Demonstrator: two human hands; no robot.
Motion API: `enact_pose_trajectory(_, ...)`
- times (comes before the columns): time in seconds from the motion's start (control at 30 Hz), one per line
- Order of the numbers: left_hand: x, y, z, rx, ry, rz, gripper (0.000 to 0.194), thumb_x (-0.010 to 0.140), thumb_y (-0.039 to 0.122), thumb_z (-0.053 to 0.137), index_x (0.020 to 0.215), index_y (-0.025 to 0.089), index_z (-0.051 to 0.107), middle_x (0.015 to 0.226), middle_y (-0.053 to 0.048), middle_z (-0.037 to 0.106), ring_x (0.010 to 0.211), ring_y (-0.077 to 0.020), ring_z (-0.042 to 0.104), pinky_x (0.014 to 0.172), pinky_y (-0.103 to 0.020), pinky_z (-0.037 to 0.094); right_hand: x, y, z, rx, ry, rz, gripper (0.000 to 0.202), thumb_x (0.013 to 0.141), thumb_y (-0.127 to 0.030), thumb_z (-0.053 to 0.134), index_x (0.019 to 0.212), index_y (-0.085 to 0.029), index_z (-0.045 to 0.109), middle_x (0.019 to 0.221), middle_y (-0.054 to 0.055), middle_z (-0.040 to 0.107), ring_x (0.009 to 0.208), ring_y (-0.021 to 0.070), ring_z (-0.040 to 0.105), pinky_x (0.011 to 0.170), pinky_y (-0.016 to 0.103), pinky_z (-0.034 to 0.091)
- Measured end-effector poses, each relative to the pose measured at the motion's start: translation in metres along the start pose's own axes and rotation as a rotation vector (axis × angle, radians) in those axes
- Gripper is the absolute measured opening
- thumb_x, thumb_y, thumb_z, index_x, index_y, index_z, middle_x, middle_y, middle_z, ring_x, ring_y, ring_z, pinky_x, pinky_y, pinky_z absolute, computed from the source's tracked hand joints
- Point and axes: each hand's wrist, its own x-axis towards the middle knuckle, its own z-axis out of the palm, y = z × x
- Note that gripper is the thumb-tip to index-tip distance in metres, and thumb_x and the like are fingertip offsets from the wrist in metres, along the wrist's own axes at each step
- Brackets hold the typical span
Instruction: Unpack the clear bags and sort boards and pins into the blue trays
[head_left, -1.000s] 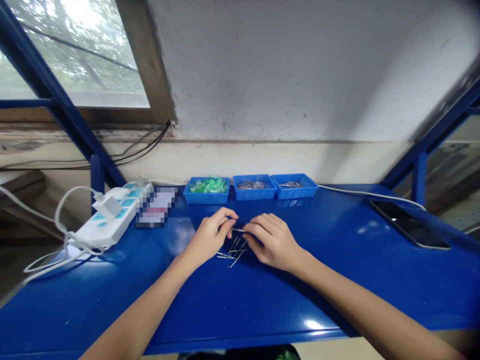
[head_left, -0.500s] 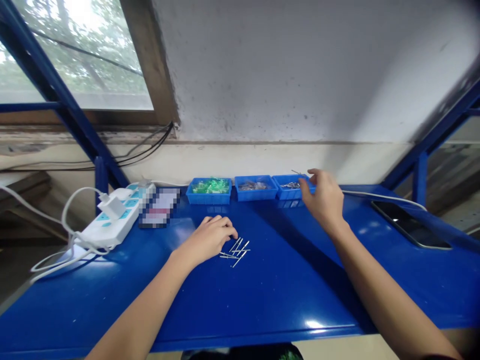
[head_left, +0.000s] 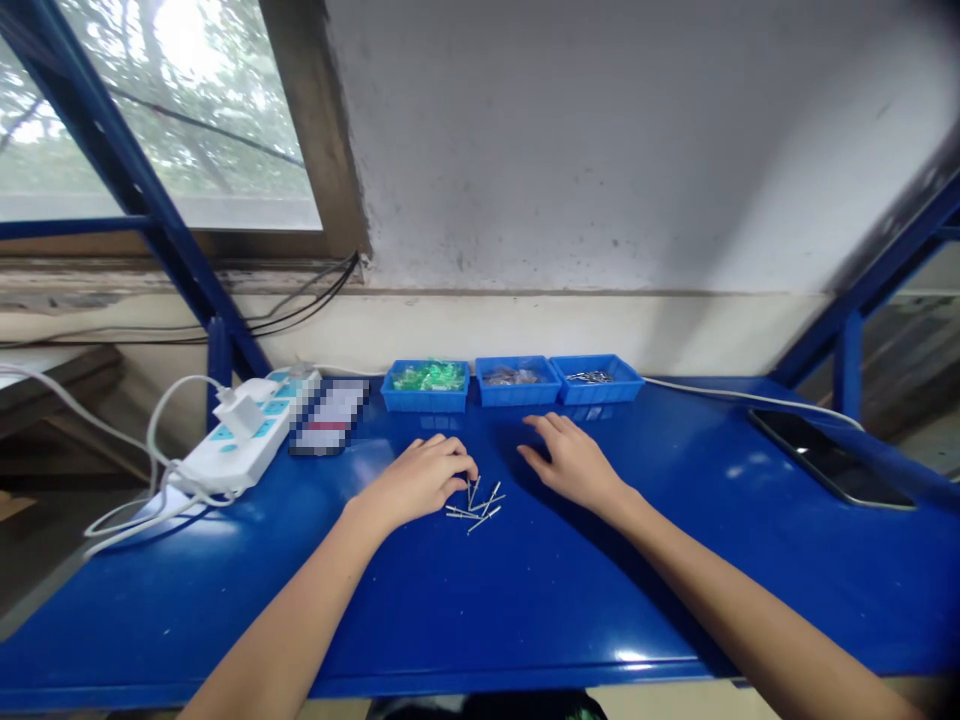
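Note:
Several thin silver blind rivets [head_left: 486, 518] lie in a loose pile on the blue table [head_left: 480, 610]. At the pile's upper left is my left hand [head_left: 424, 480], its fingers curled and the thumb and index finger closed at the end of one rivet; the fingertips partly hide it. My right hand [head_left: 574, 462] hovers right of the pile, fingers apart, holding nothing that I can see. Behind it, a blue bin [head_left: 600, 392] contains more silver rivets [head_left: 590, 377].
Left of the rivet bin stand a blue bin of small brownish parts [head_left: 517, 395] and a blue bin of green parts [head_left: 425, 401]. A white power strip [head_left: 240, 455] with cables and a blurred phone-like object [head_left: 330, 418] occupy the left; a dark phone [head_left: 829, 458] lies right.
My right hand has come back from the rivet bin toward the pile; the rivet seen at its fingertips is gone from there. Near my left fingertips, rivets have shifted. The view has moved slightly.

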Motion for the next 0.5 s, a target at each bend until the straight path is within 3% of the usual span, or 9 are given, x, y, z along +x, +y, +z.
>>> enact_pose_trajectory(0.23, -0.001, 0.000, -0.006, -0.170, 0.055, -0.059, 0.016, 0.091, 0.024, 0.040, 0.087, 0.022, 0.055, 0.091, -0.001, 0.059, 0.092, -0.0185, 0.052, 0.080, -0.031, 0.039, -0.006, -0.020, -0.001, 0.177, -0.025, -0.254, 0.028, 0.090, -0.035, 0.046, 0.112, -0.019, 0.055, 0.100, 0.009, 0.061, 0.093, 0.0207, 0.056, 0.086, 0.037, 0.043)
enact_pose_trajectory(0.5, 0.007, 0.010, 0.004, -0.274, 0.180, -0.142, 0.021, 0.092, 0.030, 0.037, 0.085, 0.021, 0.056, 0.081, -0.001, 0.060, 0.078, -0.0168, 0.056, 0.074, -0.030, 0.042, -0.009, -0.032, -0.002, 0.199, 0.117, -0.348, 0.014, 0.090, -0.027, 0.047, 0.090, -0.018, 0.058, 0.083, 0.006, 0.062, 0.075, 0.0170, 0.053, 0.069, 0.030, 0.041)
